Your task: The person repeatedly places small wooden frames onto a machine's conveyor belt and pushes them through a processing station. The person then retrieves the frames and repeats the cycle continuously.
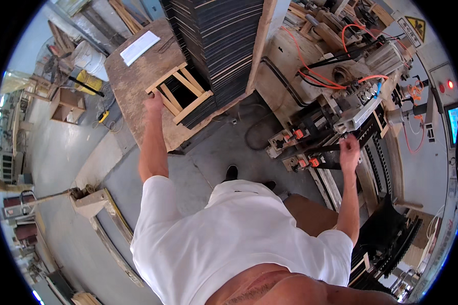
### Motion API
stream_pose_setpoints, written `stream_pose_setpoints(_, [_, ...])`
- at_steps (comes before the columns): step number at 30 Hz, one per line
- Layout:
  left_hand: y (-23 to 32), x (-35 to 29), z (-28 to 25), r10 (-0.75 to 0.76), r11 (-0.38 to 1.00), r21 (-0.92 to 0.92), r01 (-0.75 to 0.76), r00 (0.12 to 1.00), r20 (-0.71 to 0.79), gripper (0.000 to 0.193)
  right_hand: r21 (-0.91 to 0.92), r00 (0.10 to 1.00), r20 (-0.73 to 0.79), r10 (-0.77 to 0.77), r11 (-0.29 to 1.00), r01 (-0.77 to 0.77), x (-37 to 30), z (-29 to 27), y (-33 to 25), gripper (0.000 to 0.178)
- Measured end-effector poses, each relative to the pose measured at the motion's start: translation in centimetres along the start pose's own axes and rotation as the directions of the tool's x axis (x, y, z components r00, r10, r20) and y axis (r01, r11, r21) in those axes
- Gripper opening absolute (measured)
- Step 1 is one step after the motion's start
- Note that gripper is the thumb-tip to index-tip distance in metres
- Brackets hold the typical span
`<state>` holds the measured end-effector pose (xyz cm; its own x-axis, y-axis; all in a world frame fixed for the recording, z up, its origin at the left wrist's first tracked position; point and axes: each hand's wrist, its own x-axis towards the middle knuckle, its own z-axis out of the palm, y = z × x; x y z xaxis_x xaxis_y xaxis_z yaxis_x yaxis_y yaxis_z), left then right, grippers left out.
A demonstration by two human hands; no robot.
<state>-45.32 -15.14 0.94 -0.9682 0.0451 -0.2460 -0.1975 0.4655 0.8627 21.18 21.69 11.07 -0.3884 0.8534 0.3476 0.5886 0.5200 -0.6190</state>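
Leftward of frame [193,107], white bucket [90,60]

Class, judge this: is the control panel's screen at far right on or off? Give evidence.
On: the screen glows bright blue. The red lamp above it is lit too.

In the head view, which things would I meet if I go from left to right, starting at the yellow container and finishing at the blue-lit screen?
Yellow container, left hand, tall dark stack, right hand, blue-lit screen.
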Motion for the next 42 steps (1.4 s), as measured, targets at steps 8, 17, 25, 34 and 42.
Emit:
stream_pose_setpoints(8, [-3.6, 3.0, 5.4, 0.004, 0.9, -0.436, -0.007, 1.0, -0.009, 0.057, 0.201, 0.946, 0.015, 0.323, 0.926, -0.32, -11.9, 5.5, -1.4, 0.022])
stream_pose_setpoints(17, [-2.5, -1.6, 0.9, 0.438, 0.884, -0.09, -0.459, 0.879, -0.186, 0.034, -0.011, 0.954, -0.033, 0.298, 0.954, -0.299, -15.8, 0.2, -4.5, 0.015])
stream_pose_setpoints(25, [2.1, -27.5, 9.6, 0.65, 0.749, -0.477, -0.459, 0.649, 0.395, 0.032, -0.482, 0.895, -0.426, 0.131, 0.805, -0.347, -22.0, -18.1, -6.8, 0.021])
stream_pose_setpoints(34, [0.3, -46.2, 19.2, 0.323, 0.946, -0.317, -0.059, 0.208, 0.923, 0.035, -0.475, 0.547, -0.598, 0.585, 0.292, -0.83, -39.4, -32.7, 0.3, 0.03])
stream_pose_setpoints(42, [1.2, -53.1, 24.3, 0.299, 0.947, -0.28, -0.157, 0.114, 0.947, 0.032, -0.39, 0.577, -0.642, 0.505, 0.433, -0.813, -42.6, -32.8, 0.6, 0.021])
